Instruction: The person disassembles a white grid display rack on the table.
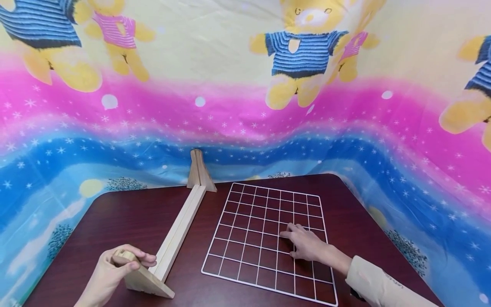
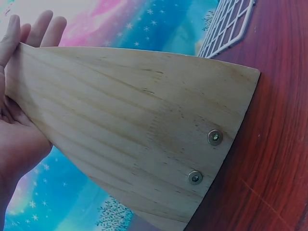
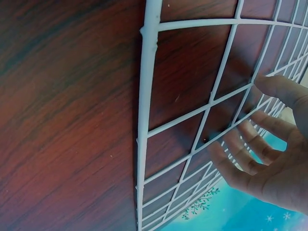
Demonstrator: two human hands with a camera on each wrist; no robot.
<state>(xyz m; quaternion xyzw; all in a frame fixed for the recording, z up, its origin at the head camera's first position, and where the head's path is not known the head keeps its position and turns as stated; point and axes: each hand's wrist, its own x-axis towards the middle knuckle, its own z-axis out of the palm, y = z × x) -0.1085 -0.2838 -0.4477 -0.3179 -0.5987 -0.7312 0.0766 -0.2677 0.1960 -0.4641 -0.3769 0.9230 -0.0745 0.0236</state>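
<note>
A pale wooden stand rests on the table, its long double rail (image 1: 180,232) joining a near end piece (image 1: 147,282) and a far end piece (image 1: 197,170). My left hand (image 1: 111,268) grips the narrow top of the near end piece, thumb on one side and fingers on the other. Two round bolt heads (image 2: 214,137) show low on that piece in the left wrist view. To the right lies a white wire grid panel (image 1: 268,289). My right hand (image 1: 304,244) rests on its wires, fingers spread and slightly bent; the right wrist view shows the fingertips touching the grid.
The dark red-brown table (image 1: 126,221) has rounded far corners. A bear-print cloth (image 1: 215,111) hangs behind it and along both sides. The far end piece stands close to the cloth.
</note>
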